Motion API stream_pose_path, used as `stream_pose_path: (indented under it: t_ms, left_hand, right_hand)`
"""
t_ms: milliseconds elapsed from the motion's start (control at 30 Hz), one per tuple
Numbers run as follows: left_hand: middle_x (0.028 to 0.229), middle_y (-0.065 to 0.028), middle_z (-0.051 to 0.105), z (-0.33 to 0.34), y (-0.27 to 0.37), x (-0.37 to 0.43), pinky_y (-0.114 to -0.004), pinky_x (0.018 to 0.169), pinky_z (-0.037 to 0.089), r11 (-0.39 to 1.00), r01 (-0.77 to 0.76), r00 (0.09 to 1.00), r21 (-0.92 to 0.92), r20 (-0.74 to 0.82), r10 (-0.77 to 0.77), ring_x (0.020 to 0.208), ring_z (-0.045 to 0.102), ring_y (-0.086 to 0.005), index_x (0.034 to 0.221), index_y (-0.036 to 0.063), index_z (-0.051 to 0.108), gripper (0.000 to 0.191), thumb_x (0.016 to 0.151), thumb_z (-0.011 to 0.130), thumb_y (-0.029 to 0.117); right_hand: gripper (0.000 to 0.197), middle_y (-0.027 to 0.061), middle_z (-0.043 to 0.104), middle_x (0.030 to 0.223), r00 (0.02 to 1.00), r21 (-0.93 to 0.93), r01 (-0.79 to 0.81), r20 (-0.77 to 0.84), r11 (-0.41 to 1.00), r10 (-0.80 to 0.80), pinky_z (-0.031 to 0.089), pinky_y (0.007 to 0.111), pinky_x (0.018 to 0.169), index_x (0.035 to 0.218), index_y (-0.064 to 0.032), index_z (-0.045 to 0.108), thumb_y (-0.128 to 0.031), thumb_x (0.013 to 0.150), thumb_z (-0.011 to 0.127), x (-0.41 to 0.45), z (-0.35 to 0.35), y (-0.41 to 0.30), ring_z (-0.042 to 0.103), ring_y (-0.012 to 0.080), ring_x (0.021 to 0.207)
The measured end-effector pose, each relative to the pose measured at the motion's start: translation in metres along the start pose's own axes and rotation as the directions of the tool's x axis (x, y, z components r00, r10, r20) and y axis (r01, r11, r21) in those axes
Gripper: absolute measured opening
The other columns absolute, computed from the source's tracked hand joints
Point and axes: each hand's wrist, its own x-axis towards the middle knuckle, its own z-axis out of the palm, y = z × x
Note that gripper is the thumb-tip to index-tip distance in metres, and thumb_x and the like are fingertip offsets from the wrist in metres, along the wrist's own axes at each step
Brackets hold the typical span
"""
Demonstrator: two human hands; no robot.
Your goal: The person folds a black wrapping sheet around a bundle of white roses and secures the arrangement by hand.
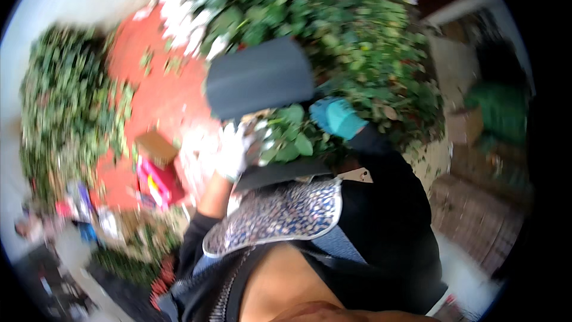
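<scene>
My left hand [232,150], in a white glove, is at the lower left corner of a dark grey sheet [261,76]; blur hides whether its fingers grip it. Beyond the sheet's right end is my right hand [335,116], in a teal and blue glove with curled fingers; its grip cannot be made out. Between the hands lie green leafy stems [290,138] with some white wrapping at their left. A second dark sheet [281,174] is between these leaves and my patterned apron [281,214].
Leafy stems [308,4] are heaped beyond the sheet, with white-wrapped ends at their left. Another leafy heap [62,107] covers the far left of the red surface [152,85]. A small cardboard box [156,147] and a pink container [163,183] stand left of my hands. Stacked cartons [473,219] are at right.
</scene>
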Motion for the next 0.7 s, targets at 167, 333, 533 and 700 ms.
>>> stream_pose_path:
  t_ms: [167, 333, 533, 700]
  left_hand:
    - [0.141, -0.0053, 0.053, 0.027, -0.021, -0.016, -0.042, 0.094, 0.049, 0.953, 0.029, 0.998, -0.303, -0.041, -0.043, 0.119, 0.058, -0.0272, 0.119, 0.0167, 0.070, 0.043, 0.076, 0.073, 0.018]
    - [0.140, -0.0137, 0.053, 0.019, -0.035, -0.027, -0.040, 0.099, 0.049, 0.412, 0.232, 0.959, -0.881, 0.134, -0.251, 0.122, 0.055, -0.0341, 0.130, 0.0074, 0.061, 0.042, 0.089, 0.064, 0.003]
    - [0.134, -0.0128, 0.054, -0.022, -0.003, -0.010, -0.043, 0.101, 0.044, 0.969, 0.098, 0.995, -0.225, 0.007, -0.099, 0.120, 0.054, -0.0351, 0.127, 0.0127, 0.062, 0.042, 0.086, 0.068, 0.019]
    - [0.108, -0.0094, 0.060, 0.011, -0.006, -0.014, -0.045, 0.079, 0.048, 0.984, 0.114, 0.990, -0.134, -0.065, -0.123, 0.094, 0.060, -0.0332, 0.106, 0.0153, 0.070, 0.033, 0.074, 0.076, 0.023]
  right_hand:
    - [0.009, 0.0153, 0.065, 0.092, 0.998, -0.002, -0.058, -0.008, 0.998, 0.058, 0.050, 0.051, 0.075, 0.090, -0.0071, 0.062, -0.015, 0.085, 0.060, 0.023, 0.025, 0.009, 0.063, 0.0373, 0.087]
    - [0.009, 0.0168, 0.066, 0.087, 0.999, 0.002, -0.045, 0.017, 0.999, 0.045, 0.050, 0.050, 0.066, 0.087, -0.0061, 0.063, -0.015, 0.085, 0.059, 0.024, 0.026, 0.015, 0.063, 0.0382, 0.079]
    - [0.011, 0.0162, 0.065, 0.071, 0.998, -0.189, 0.018, 0.059, 0.982, -0.007, 0.046, 0.050, 0.050, 0.079, -0.0104, 0.066, -0.019, 0.082, 0.060, 0.026, 0.021, 0.012, 0.062, 0.0348, 0.058]
    - [0.011, 0.0123, 0.064, 0.090, 0.985, 0.125, 0.157, -0.086, 0.980, -0.147, 0.050, 0.044, 0.070, 0.086, -0.0121, 0.063, -0.022, 0.083, 0.064, 0.004, -0.072, 0.005, 0.064, 0.0311, 0.082]
